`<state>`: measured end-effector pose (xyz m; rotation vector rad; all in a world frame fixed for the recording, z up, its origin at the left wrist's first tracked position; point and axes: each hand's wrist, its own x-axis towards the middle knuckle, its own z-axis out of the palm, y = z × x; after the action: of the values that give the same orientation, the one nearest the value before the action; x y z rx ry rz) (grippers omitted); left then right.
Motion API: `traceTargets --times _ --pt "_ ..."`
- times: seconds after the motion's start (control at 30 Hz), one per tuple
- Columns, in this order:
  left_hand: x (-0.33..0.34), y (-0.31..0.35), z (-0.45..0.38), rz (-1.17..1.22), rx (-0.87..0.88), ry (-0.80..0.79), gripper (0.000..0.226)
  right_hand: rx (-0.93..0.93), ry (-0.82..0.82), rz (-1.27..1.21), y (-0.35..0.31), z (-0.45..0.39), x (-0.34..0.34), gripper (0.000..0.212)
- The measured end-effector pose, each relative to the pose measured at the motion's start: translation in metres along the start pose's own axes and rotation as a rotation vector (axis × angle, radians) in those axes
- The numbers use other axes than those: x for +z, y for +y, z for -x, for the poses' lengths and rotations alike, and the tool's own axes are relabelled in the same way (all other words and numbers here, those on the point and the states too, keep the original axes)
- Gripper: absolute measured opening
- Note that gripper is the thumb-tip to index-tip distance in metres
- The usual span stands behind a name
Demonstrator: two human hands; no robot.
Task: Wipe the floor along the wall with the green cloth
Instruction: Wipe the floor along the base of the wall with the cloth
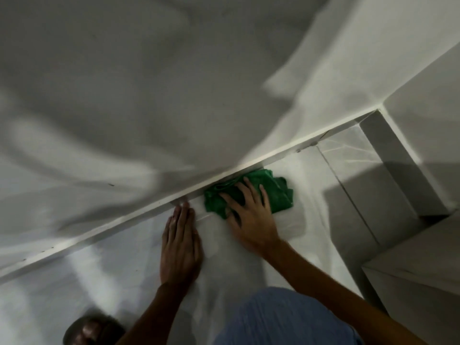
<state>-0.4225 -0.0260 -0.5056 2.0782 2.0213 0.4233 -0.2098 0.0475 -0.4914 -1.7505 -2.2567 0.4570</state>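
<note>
The green cloth [273, 192] lies crumpled on the glossy pale floor [124, 257], pushed up against the white baseboard [139, 215] of the wall [149, 95]. My right hand [249, 215] lies flat on the cloth's near left part with fingers spread, pressing it to the floor. My left hand [180, 242] rests palm down on the bare floor just left of the cloth, fingers together, fingertips touching the baseboard.
A white pillar or cabinet corner [410, 150] juts out at the right, with a low white box edge [410, 277] below it. My knee in blue fabric [286, 319] is at the bottom. A dark reflection [92, 329] shows in the floor at bottom left.
</note>
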Motion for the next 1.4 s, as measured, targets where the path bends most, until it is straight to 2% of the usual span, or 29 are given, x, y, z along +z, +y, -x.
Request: traceTargets --times 0.07,0.17,0.33,0.53,0.67,0.83,0.97,1.07,1.2,1.33,1.4 --pt "-0.001 0.0 0.0 0.009 0.002 0.0 0.057 0.0 -0.046 0.035 0.023 -0.003 -0.012 0.049" --pt "-0.003 -0.001 -0.001 0.024 -0.005 -0.008 0.059 0.138 -0.004 0.064 0.04 -0.002 -0.019 0.051" --pt "-0.004 0.002 -0.001 0.018 -0.01 0.002 0.058 0.32 0.083 -0.061 0.017 -0.01 -0.012 0.055" --pt "-0.004 0.003 -0.001 0.015 -0.014 -0.029 0.059 0.12 0.091 -0.11 -0.03 -0.002 0.005 0.044" --pt "-0.005 -0.001 -0.001 0.032 -0.026 -0.042 0.06 -0.006 0.085 -0.005 -0.001 -0.001 0.0 0.041" --pt "-0.006 0.0 -0.002 0.048 -0.027 -0.033 0.06 0.203 0.083 0.083 0.056 -0.004 -0.021 0.05" --pt "-0.001 -0.001 0.001 0.033 -0.014 -0.01 0.061 0.296 0.114 -0.009 0.039 -0.008 -0.014 0.054" --pt "0.001 -0.001 0.001 0.025 -0.003 0.009 0.061 0.234 0.063 -0.019 0.011 -0.002 -0.005 0.055" --pt "0.003 -0.003 0.002 0.018 -0.005 -0.011 0.063 0.12 0.077 -0.023 -0.017 0.007 0.01 0.048" --pt "0.003 -0.007 0.002 0.018 0.013 -0.008 0.063 -0.009 0.041 0.072 0.008 0.008 0.004 0.051" --pt "0.001 -0.007 0.002 0.021 0.02 -0.001 0.063 0.028 0.011 0.104 0.025 0.007 -0.004 0.054"
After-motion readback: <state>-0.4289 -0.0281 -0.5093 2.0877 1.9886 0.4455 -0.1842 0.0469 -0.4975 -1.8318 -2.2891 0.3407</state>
